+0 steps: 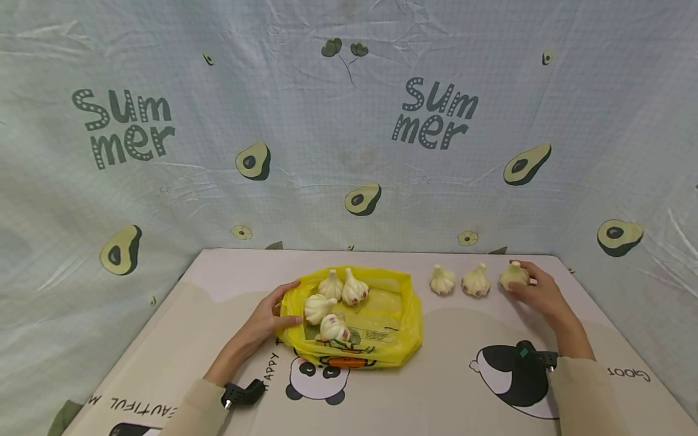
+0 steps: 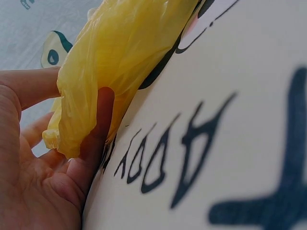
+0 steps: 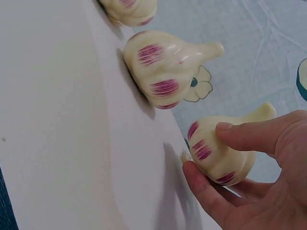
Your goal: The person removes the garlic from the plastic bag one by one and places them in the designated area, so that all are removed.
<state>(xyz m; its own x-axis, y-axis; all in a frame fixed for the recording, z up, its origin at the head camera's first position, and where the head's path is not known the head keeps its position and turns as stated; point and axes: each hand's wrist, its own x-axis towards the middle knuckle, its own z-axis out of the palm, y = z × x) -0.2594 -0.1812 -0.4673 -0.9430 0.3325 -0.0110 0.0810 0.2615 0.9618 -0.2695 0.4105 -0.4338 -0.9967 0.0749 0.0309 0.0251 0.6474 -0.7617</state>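
Closest in, lower middle of the frame, there's a panda print (image 1: pixel 317 386) on the table (image 1: pixel 447 387). Right behind it sits a yellow bag (image 1: pixel 411 321), and the left hand (image 1: pixel 271 310) is gripping its left edge, thumb over the rim. Four garlic bulbs (image 1: pixel 355 292) are inside, bunched toward the bag's left. Over on the right of the frame, the right hand (image 1: pixel 542 295) has a single bulb (image 1: pixel 513 275) pinched, can't tell if it's touching the table. Two more bulbs (image 1: pixel 476 282) stand just left of that, with an avocado-print curtain (image 1: pixel 305 121) at the back.
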